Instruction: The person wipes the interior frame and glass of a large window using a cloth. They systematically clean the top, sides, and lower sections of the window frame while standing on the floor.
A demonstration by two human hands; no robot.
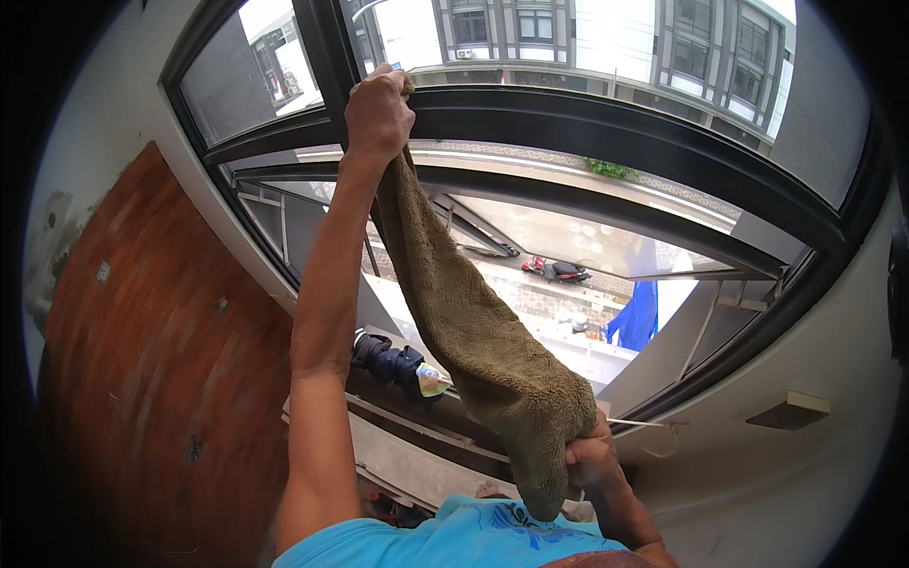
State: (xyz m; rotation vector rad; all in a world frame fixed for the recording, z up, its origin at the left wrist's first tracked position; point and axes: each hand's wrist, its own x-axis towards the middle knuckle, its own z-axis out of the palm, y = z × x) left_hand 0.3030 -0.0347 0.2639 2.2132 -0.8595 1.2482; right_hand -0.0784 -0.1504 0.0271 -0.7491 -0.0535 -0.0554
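An olive-brown plush towel point(469, 312) stretches diagonally between my two hands in front of a dark-framed window. My left hand point(380, 110) is raised and closed on the towel's upper end, against the junction of the window's upright and its horizontal bar point(568, 124). Lower down at the right, my right hand point(593, 451) grips the towel's other end near my chest, and a rounded fold of cloth hangs beside it. The lower window sashes point(497, 181) are tilted outward on metal stays.
Dark cloth items and a plastic packet point(431, 380) lie by the sill, with a pale board point(419, 468) below. Wood-look flooring point(163, 341) spans the left. A small box point(788, 410) is on the right wall. Outside, a red and black scooter point(556, 270) stands on the street.
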